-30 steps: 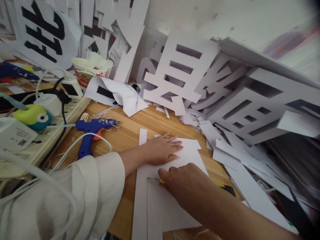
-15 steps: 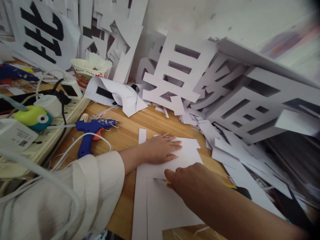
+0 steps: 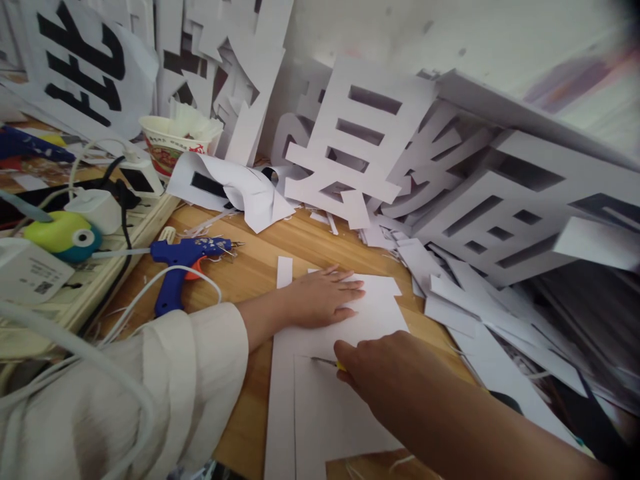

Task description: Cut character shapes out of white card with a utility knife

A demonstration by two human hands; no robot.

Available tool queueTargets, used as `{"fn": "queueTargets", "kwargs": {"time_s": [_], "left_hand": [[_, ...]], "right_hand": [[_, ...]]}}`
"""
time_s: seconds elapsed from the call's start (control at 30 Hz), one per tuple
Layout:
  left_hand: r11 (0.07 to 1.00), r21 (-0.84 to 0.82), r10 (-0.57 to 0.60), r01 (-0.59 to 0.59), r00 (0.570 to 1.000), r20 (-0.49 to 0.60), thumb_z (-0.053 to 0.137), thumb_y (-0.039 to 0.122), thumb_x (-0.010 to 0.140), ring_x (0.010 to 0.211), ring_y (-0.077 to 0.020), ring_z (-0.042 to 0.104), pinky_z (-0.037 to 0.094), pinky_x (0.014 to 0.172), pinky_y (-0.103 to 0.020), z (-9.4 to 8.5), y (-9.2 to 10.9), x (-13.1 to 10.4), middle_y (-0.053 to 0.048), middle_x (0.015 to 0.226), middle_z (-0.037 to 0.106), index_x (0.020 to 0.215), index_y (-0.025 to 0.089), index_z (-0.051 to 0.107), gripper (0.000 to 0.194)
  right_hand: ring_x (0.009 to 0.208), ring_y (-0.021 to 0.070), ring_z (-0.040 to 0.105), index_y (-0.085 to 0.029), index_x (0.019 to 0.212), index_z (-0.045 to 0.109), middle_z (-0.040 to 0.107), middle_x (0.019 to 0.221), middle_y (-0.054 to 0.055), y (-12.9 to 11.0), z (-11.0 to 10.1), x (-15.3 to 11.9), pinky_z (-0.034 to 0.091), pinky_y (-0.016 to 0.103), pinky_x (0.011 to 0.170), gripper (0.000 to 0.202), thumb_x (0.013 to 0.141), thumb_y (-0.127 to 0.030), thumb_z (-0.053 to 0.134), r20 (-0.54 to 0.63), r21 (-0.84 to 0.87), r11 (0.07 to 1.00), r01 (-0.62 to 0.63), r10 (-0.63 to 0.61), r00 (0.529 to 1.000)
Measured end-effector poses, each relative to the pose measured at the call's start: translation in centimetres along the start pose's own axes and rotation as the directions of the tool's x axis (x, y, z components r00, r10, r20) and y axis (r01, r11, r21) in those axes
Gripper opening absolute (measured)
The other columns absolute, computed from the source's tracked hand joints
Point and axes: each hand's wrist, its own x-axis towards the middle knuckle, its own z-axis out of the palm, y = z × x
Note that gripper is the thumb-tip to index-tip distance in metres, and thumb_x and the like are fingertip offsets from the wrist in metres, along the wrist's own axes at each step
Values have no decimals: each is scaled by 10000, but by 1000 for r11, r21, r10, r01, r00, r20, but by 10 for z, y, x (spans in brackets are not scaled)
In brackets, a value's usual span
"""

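Observation:
A white board [image 3: 345, 413] lies on the wooden table, with thin cut lines near its left side. My left hand [image 3: 323, 297] rests flat on the board's upper part, fingers spread, nothing in it. Below and right of it, my right hand [image 3: 375, 367] is closed round a yellow cutter [image 3: 341, 366], most of which the hand hides. The cutter's thin blade points left, its tip at the board near the upper end of a cut line.
A blue glue gun [image 3: 175, 267] with a white cable lies left of the board. Farther left is a power strip [image 3: 145, 230] with chargers. Behind stand a paper bowl [image 3: 167, 148] and white cut-out characters [image 3: 345, 147]. White scraps [image 3: 460, 300] are piled at right.
My right hand has shifted slightly to the right with the cutter, and more of the blade shows. My left hand stays in place on the board.

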Motion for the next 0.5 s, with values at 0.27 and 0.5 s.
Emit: {"fn": "queueTargets", "kwargs": {"time_s": [0.27,0.5], "left_hand": [[1000,1,7,-7,1000,-22,270,401,939,1358,-163,136,63,1110,-340,3,-2,0,-13,1441,300,1362,172,330,485],[1000,-11,-14,14,999,41,269,396,936,1360,-185,126,57,1109,-364,-2,0,3,-37,1450,273,1363,144,330,499]], "right_hand": [[415,128,518,-217,719,518,557,526,-21,1,3,0,190,279,408,109,808,-153,517,-33,16,1000,-25,25,999],[440,146,558,-212,793,500,610,619,-19,-2,11,-12,170,277,403,72,832,-151,499,-24,-5,995,-98,97,995]]}}
